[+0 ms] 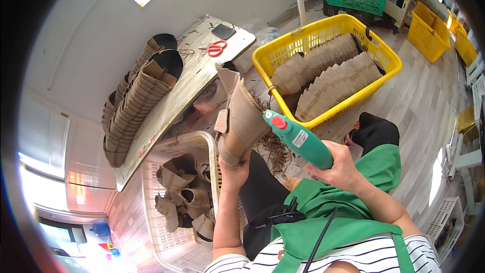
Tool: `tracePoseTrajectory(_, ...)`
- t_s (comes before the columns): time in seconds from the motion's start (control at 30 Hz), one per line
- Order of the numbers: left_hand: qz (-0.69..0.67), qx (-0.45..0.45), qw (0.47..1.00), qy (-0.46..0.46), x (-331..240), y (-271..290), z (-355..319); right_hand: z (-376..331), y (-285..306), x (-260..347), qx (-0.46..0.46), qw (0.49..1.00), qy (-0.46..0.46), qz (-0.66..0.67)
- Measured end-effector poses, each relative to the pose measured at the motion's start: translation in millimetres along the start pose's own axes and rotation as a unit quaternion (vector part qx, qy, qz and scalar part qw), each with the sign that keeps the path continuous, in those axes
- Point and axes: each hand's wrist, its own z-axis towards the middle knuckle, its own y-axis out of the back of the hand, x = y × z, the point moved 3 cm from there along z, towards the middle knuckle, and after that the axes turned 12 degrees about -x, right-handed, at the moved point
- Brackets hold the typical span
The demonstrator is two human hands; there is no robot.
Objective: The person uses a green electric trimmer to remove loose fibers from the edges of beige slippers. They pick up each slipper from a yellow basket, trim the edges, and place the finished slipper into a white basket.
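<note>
The left forearm rises almost upright, and the left hand (234,173) has its grip clamped under the rounded end of a tan shoe upper (245,119), held up between the table (188,88) and the yellow basket (348,102). The right forearm slants up and leftward; the right hand (342,167) closes its grip around the rear of a green handheld tool (303,141), its nose at the upper's edge.

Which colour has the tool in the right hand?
The tool is mostly green, best seen in head view.

Matt leather-look upper (245,124), smooth plastic handheld tool (314,150), cloth apron (381,169)
</note>
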Motion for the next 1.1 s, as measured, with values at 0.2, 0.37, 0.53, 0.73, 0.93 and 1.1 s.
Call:
tracePoseTrajectory(0.2, 0.233, 0.002, 0.951, -0.205, 23.6, 17.7, -5.5, 0.3, 4.1, 5.5, 0.044, 0.996, -0.078, 0.013)
tracePoseTrajectory(0.37, 0.210, 0.022, 0.964, -0.162, 31.7, 25.5, -6.7, 0.4, 4.3, 8.0, 0.057, 0.995, -0.083, 0.017)
tracePoseTrajectory(0.53, 0.269, 0.013, 0.930, -0.249, 11.9, 17.7, -5.3, 4.2, 4.3, 11.1, 0.046, 0.996, -0.082, 0.009)
tracePoseTrajectory(0.73, 0.290, 0.072, 0.915, -0.272, -3.8, 3.3, -8.0, 11.2, 0.4, 6.2, 0.031, 0.988, -0.145, 0.048)
tracePoseTrajectory(0.93, 0.319, 0.131, 0.889, -0.301, -8.0, 0.9, -9.0, 29.2, 0.1, 10.8, 0.026, 0.989, -0.146, 0.017)
tracePoseTrajectory(1.1, 0.327, 0.136, 0.894, -0.273, -2.2, 8.5, -12.8, 45.4, -4.6, 7.7, 0.026, 0.986, -0.163, 0.038)
